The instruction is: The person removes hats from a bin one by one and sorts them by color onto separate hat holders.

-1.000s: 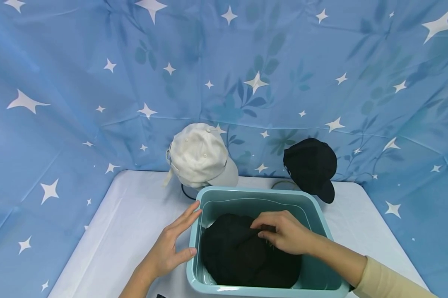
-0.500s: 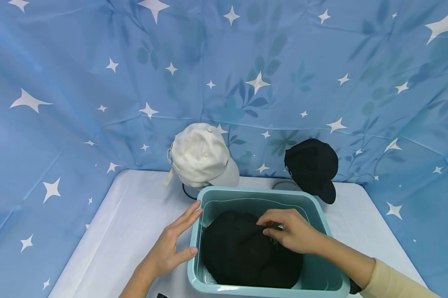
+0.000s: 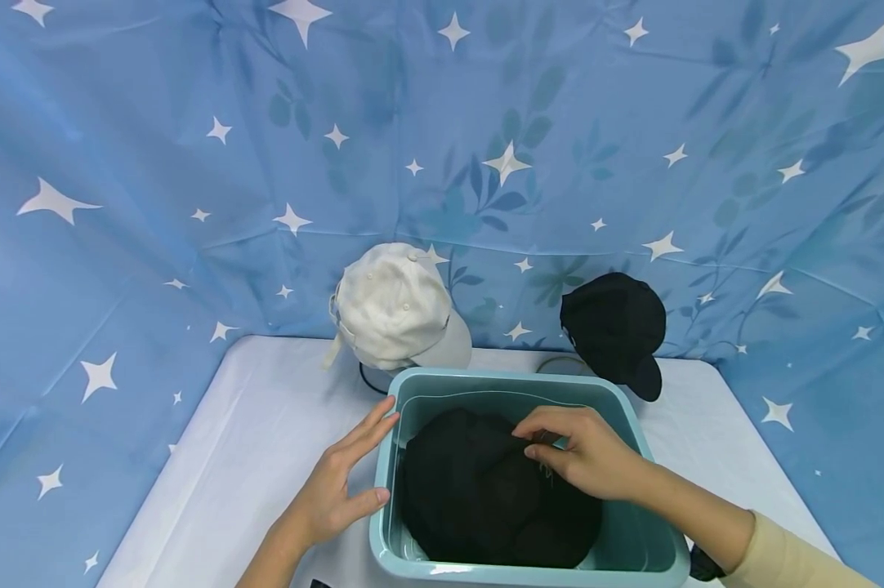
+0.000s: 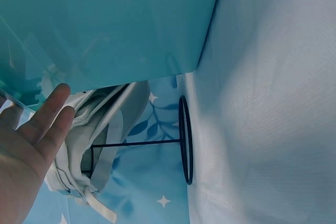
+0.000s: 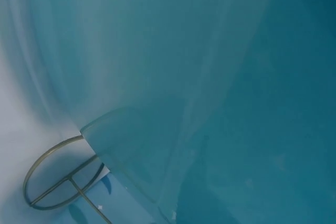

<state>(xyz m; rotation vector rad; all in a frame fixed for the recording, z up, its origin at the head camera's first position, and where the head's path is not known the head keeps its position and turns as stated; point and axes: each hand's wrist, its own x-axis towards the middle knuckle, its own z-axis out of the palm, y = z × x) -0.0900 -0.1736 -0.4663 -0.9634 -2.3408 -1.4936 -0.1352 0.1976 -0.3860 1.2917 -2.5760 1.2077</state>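
At lower centre, the right hand (image 3: 585, 449) pinches a black cap (image 3: 471, 490) in the tub (image 3: 515, 376); dark cloth obscures whether 1 lies there or more. The left hand (image 3: 339, 482), fingers spread, touches the left rim. Likely step: gripping for a lift, which calls for a firm pinch.

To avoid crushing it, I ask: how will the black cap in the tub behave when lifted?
The black cap is probably light and floppy: it looks like cloth, with folds. It may dent where the right hand pinches it. Rolling seems unlikely: the tub surrounds it.

Starry blue backdrop (image 3: 442, 196), white table (image 3: 258, 433)
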